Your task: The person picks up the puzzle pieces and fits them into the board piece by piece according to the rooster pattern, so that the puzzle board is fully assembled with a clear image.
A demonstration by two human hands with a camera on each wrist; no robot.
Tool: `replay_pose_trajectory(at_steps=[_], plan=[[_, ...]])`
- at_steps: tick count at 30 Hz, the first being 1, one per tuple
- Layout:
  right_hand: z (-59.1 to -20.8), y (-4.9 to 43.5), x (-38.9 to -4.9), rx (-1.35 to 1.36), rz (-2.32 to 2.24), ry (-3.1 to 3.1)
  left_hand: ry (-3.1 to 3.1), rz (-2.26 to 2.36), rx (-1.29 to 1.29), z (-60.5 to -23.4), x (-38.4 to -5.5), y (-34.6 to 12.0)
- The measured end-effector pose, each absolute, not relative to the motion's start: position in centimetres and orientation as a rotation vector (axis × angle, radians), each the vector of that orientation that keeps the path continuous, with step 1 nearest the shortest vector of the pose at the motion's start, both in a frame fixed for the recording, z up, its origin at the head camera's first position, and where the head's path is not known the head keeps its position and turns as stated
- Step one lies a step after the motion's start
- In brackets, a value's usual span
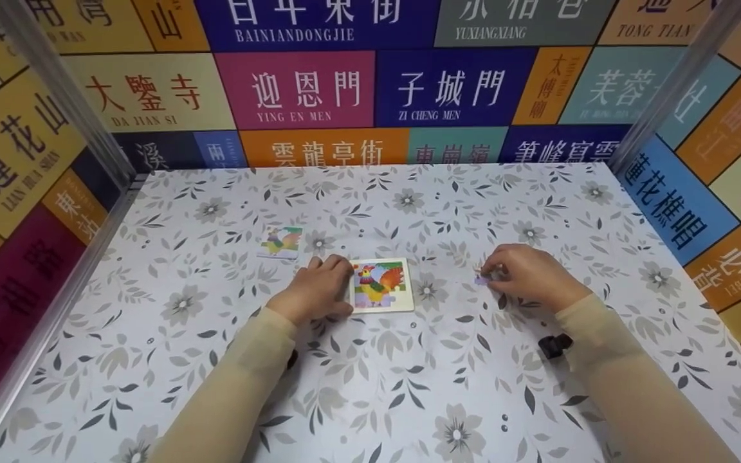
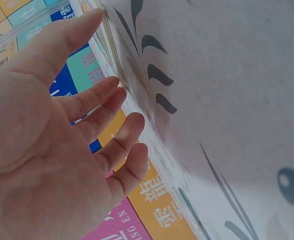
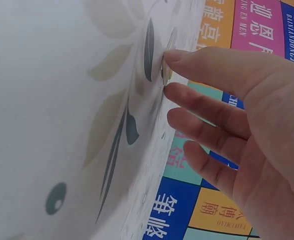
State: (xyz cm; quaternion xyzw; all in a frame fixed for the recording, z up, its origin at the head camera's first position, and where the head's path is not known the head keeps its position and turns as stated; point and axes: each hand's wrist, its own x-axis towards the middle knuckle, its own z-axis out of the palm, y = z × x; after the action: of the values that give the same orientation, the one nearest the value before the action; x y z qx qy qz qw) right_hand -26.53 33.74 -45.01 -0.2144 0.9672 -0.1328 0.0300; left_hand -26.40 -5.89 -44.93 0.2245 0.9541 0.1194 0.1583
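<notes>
A small jigsaw puzzle [image 1: 378, 286] with a rooster picture lies flat in a pale frame [image 1: 409, 307] on the table; bare tray shows at its lower right corner. My left hand [image 1: 316, 289] rests at the frame's left side, fingers spread loosely, fingertips and thumb touching the edge. In the left wrist view the left hand [image 2: 61, 135] has relaxed, slightly bent fingers along that edge. To the right, my right hand [image 1: 531, 276] pinches a small puzzle piece [image 1: 481, 280] between thumb and forefinger, just at the tabletop. In the right wrist view the piece [image 3: 167, 70] appears edge-on.
A small square card [image 1: 282, 242] with a similar rooster picture lies behind my left hand. The table [image 1: 357, 386] wears a floral cloth. Panels with Chinese lettering [image 1: 309, 90] enclose the back and sides. A black device [image 1: 554, 346] sits at the right wrist.
</notes>
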Motion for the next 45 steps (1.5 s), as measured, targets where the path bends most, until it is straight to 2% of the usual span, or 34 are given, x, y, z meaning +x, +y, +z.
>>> replay_pose_trajectory(at_steps=[13, 25, 45], plan=[[-45.2, 33.2, -26.3, -0.796, -0.470, 3.004, 2.742, 0.369, 0.653, -45.0, -26.4, -5.8], [-44.6, 29.1, -25.0, -0.960, -0.452, 2.996, 2.738, 0.344, 0.619, -44.9, -26.3, -5.7], [-45.7, 23.8, -25.1, -1.196, -0.500, 2.925, 2.737, 0.355, 0.656, -44.9, -26.4, -5.8]])
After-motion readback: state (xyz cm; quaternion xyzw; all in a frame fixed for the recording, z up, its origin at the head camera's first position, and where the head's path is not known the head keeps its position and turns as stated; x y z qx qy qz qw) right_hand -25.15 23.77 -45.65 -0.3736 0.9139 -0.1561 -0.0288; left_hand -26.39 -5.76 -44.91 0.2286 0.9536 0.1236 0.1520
